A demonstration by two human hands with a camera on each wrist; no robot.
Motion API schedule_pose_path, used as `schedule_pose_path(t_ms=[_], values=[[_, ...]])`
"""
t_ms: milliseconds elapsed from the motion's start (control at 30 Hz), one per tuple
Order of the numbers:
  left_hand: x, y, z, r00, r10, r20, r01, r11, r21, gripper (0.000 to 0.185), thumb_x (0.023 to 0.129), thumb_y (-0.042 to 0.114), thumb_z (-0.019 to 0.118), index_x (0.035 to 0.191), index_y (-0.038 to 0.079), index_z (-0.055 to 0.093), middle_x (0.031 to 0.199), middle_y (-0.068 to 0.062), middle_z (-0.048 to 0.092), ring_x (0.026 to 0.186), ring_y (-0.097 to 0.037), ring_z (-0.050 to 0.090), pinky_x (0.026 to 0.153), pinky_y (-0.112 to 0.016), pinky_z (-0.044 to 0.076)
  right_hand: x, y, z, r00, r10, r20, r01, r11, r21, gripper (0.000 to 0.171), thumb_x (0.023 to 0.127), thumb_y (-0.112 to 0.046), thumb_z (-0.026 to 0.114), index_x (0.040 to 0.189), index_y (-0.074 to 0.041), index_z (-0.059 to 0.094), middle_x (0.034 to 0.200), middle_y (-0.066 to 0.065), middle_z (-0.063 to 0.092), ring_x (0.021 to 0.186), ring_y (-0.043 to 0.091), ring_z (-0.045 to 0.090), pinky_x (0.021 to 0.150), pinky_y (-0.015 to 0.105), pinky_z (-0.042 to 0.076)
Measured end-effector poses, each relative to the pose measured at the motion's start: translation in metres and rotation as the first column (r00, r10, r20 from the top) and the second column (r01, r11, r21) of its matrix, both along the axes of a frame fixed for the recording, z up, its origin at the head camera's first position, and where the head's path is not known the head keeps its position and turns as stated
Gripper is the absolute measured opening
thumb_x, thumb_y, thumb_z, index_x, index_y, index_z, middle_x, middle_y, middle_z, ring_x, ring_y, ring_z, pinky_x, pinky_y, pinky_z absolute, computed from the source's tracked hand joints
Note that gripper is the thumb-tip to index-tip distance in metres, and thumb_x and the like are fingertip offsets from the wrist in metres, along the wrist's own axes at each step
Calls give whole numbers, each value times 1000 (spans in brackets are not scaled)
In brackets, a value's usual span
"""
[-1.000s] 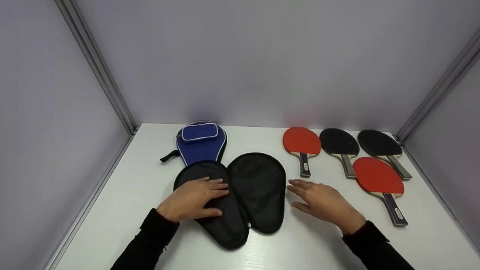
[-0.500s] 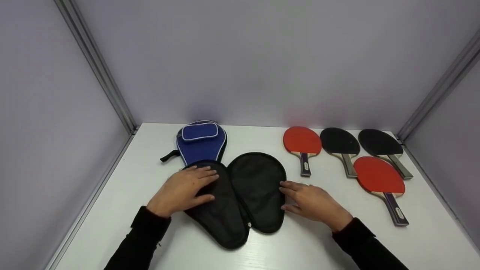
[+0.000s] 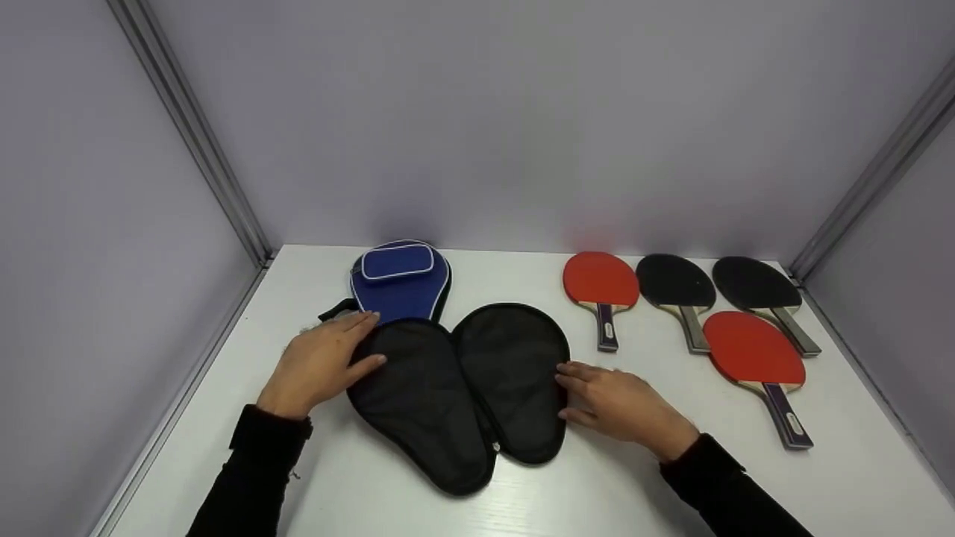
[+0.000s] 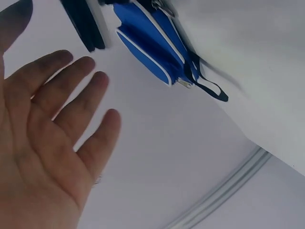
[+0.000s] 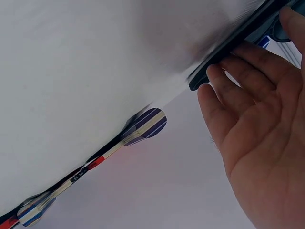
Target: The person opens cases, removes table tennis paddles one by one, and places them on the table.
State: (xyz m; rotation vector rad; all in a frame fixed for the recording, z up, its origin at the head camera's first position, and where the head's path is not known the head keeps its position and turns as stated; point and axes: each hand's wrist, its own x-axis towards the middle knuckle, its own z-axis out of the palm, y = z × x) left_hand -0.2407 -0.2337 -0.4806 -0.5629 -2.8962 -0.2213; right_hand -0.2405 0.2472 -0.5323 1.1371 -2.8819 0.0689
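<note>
Black case: we see an unzipped black fabric paddle case [image 3: 459,388] lying spread flat in two halves near the front middle of the white surface [image 3: 634,492].
Left hand: our left hand [image 3: 317,363] rests flat with fingers straight at the left rim of the case's left half, thumb on the fabric; it holds nothing.
Right hand: our right hand [image 3: 619,403] lies with straight fingers touching the right rim of the right half, gripping nothing.
Blue case: a blue zipped paddle case with white piping [image 3: 401,283] sits toward the back edge, just behind the black one.
Paddles: two red-faced [image 3: 599,280] and two black-faced table tennis paddles [image 3: 675,282] lie toward the back right corner.
</note>
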Motion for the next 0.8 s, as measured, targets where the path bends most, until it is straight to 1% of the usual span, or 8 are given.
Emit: schedule_pose_path(t_ms=[67, 133, 233, 300, 367, 500, 667, 800], values=[[1, -4, 2, 998, 29, 51, -30, 999, 15, 69, 114, 47, 77, 168, 6, 64, 164, -22, 72, 149, -47, 72, 117, -70, 63, 0, 0, -1, 1000, -1, 3, 1, 1000, 0, 57, 114, -41, 79, 155, -2, 75, 164, 17, 74, 149, 37, 74, 108, 59, 71], [3, -7, 4, 993, 41, 113, -44, 999, 20, 68, 115, 49, 75, 167, 6, 65, 159, -23, 76, 143, -47, 76, 112, -70, 66, -1, 0, -1, 1000, -2, 7, 2, 1000, -1, 57, 114, -41, 79, 155, -2, 75, 164, 18, 74, 149, 37, 74, 109, 58, 71], [3, -9, 6, 979, 42, 201, -48, 999, 26, 70, 116, 52, 71, 168, 6, 64, 156, -24, 77, 140, -48, 77, 112, -68, 66, -1, 0, -2, 1000, 2, 9, -2, 1000, -6, 58, 112, -41, 81, 154, -1, 75, 163, 18, 74, 148, 36, 75, 109, 56, 71], [4, -9, 7, 973, 36, 228, -44, 999, 28, 70, 117, 53, 69, 169, 6, 63, 157, -25, 76, 141, -48, 76, 113, -68, 65, -2, 0, -2, 1000, 5, 13, -4, 1000, -13, 59, 111, -40, 83, 154, -1, 75, 162, 18, 75, 147, 37, 76, 109, 54, 71], [3, -8, 7, 972, 35, 231, -43, 999, 29, 69, 118, 52, 68, 169, 6, 63, 157, -25, 76, 142, -48, 76, 114, -68, 65, -2, 1, -3, 1000, 5, 20, -5, 1000, -20, 59, 110, -39, 83, 154, -1, 75, 162, 19, 75, 146, 37, 77, 110, 54, 71], [3, -6, 7, 979, 25, 203, -33, 999, 35, 67, 119, 50, 67, 167, 3, 64, 156, -24, 77, 142, -48, 76, 115, -67, 65, -2, 1, -3, 1000, 7, 25, -6, 1000, -31, 59, 110, -38, 83, 155, -1, 75, 163, 19, 74, 146, 38, 76, 110, 54, 71], [2, -2, 8, 987, 5, 163, -16, 998, 66, 63, 121, 45, 66, 166, 2, 65, 157, -23, 77, 142, -45, 77, 116, -65, 65, 0, 2, -3, 999, 40, -12, -40, 999, -31, 58, 111, -37, 83, 154, 1, 75, 162, 20, 75, 147, 37, 77, 107, 51, 72], [1, 1, 11, 990, -4, 141, -10, 995, 103, 62, 122, 45, 64, 168, 4, 63, 161, -22, 74, 148, -46, 73, 121, -66, 62, 1, 1, -1, 998, 47, -34, -48, 998, -26, 58, 110, -37, 84, 153, 1, 76, 161, 20, 75, 146, 36, 77, 105, 50, 73]])
